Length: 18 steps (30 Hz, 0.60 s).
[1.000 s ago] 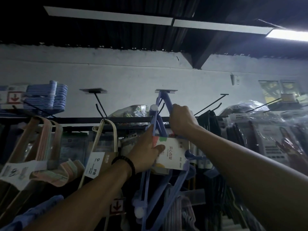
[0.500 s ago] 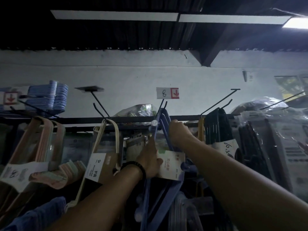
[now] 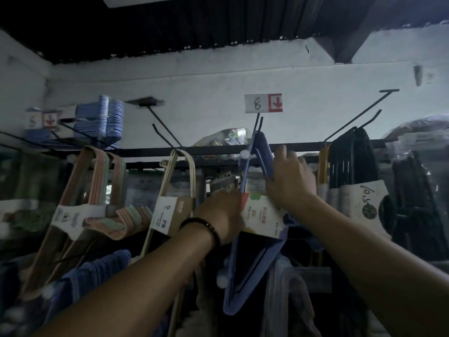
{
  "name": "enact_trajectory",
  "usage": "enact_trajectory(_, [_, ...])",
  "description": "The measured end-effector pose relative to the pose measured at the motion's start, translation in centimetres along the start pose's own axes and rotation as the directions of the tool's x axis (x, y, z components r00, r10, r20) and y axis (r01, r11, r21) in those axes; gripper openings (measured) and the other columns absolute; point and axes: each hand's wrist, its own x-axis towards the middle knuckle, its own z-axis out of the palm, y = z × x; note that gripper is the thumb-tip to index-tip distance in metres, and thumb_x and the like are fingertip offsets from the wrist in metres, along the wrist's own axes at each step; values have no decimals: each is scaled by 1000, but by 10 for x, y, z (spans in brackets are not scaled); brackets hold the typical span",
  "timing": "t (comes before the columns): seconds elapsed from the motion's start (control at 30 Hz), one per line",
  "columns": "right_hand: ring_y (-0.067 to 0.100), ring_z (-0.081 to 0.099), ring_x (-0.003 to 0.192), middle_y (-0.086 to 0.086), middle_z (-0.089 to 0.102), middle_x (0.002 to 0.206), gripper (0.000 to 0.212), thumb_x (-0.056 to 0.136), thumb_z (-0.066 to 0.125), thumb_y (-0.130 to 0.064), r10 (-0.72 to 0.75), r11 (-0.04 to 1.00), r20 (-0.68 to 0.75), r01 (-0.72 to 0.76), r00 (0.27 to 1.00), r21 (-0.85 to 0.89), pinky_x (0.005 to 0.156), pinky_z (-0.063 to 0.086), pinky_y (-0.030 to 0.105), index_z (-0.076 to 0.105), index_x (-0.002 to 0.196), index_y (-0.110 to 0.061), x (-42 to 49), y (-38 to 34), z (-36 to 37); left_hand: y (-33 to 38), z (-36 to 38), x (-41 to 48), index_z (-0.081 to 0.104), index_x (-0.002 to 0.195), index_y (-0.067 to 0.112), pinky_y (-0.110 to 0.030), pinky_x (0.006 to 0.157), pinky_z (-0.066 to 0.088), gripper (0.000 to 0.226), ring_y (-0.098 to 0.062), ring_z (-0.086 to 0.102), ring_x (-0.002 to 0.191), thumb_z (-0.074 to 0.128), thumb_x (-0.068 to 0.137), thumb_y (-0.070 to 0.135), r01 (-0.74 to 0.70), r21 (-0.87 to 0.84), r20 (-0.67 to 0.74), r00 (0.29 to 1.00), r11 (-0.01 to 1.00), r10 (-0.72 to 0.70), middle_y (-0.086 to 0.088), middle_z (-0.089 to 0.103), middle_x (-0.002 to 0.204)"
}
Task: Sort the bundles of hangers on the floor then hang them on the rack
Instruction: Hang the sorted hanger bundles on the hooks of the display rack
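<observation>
Single head-worn view — faces forward and up at rack (image 3: 136, 151), near, wall (image 3: 218, 81) behind.

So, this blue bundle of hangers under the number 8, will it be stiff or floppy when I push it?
Probably stiff: the blue hanger bundle shows straight, unbent arms, and a paper label binds it where the left hand grips. Likely light: the hangers look like thin plastic. On the thin metal peg it may swing if pushed.
</observation>
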Motion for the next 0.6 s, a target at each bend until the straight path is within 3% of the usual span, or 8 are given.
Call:
enact_trajectory(0.07, [32,56,115,12,57,126,49,89,69,-26,-71,997,-86,69,994,-25,88,55,45,46,131,-15,-19,-14,-10,-3,-18,-26,58,134,21,-44,97,55,41,-32,62,119,62,95,33,-53,21,-77,995,998,55,-9,63,132])
enact_trajectory(0.13, [28,60,108,7,62,119,31,92,62,-28,-167,982,-71,173,983,81,79,54,39,56,121,-19,-42,-36,-20,-13,-36,-59,65,116,26,-42,82,58,26,-30,67,102,57,93,36,-103,75,-137,984,992,113,-5,68,114])
enact_trajectory(0.23, [17,66,81,-7,67,90,4,91,60,-36,-298,909,89,255,950,330,63,52,30,61,93,-33,-88,-87,-31,-39,-60,-123,65,98,27,-40,66,58,19,-26,67,83,54,92,41,-99,186,-114,986,978,122,0,69,96])
enact_trajectory(0.33, [18,64,77,-8,66,86,11,90,60,-43,-441,860,222,338,870,383,65,56,36,56,86,-34,-143,-158,-27,-77,-79,-211,57,80,26,-37,56,55,21,-19,63,68,55,92,43,-36,281,-78,995,959,60,1,68,81])
enact_trajectory(0.4, [18,61,74,-8,61,83,13,96,59,-42,-548,809,334,386,767,444,61,53,35,55,89,-33,-190,-213,-24,-110,-92,-285,59,78,31,-32,60,56,19,-15,64,70,61,90,46,65,364,-68,997,929,-42,4,69,81])
enact_trajectory(0.47, [16,57,73,-9,59,83,15,100,57,-44,-630,756,418,391,655,526,58,46,31,56,93,-31,-247,-268,-23,-140,-105,-367,64,92,34,-34,61,51,21,-20,67,77,53,93,52,204,391,20,973,898,-230,4,69,85])
enact_trajectory(0.53, [19,60,79,-5,63,89,20,102,54,-48,-701,694,449,387,554,606,63,49,35,57,98,-29,-311,-323,-23,-171,-117,-458,65,100,35,-35,63,51,24,-23,70,81,52,92,53,340,382,75,915,859,-396,4,70,89])
enact_trajectory(0.6, [20,61,81,-4,64,91,21,101,52,-50,-757,638,462,372,462,675,67,54,38,57,98,-30,-383,-378,-20,-195,-127,-557,63,96,36,-34,69,57,24,-18,70,83,49,94,56,503,353,138,806,789,-576,7,70,92])
